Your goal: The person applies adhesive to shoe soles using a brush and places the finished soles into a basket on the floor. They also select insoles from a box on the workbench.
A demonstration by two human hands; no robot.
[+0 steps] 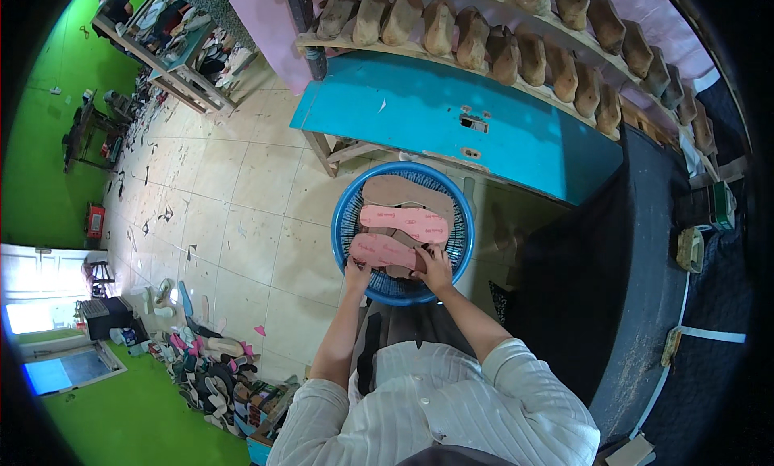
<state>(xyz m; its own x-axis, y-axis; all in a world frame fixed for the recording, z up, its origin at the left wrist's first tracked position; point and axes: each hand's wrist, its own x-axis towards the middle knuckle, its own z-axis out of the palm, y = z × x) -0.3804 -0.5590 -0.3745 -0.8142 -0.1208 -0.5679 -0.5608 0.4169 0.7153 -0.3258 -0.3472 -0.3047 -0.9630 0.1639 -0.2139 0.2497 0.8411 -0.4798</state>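
Observation:
In front of me is a round blue plastic basket [342,260] with shoe insoles inside it. My left hand [356,274] grips the heel or toe end of a pink insole [385,251] at its left. My right hand [436,269] has its fingers on the right end of that same insole, over its darker brown tip. Just beyond it lies a second pink insole [403,222] with red print. A larger brown sole piece [407,192] lies at the far side of the basket. More brown pieces show partly underneath.
A turquoise table [451,119] stands beyond the basket, below shelves holding many wooden shoe lasts [439,35]. To the right is a dark-covered piece of furniture [617,289]. Shoes and scraps [214,369] pile up at the lower left. A person [115,10] is at the far upper left.

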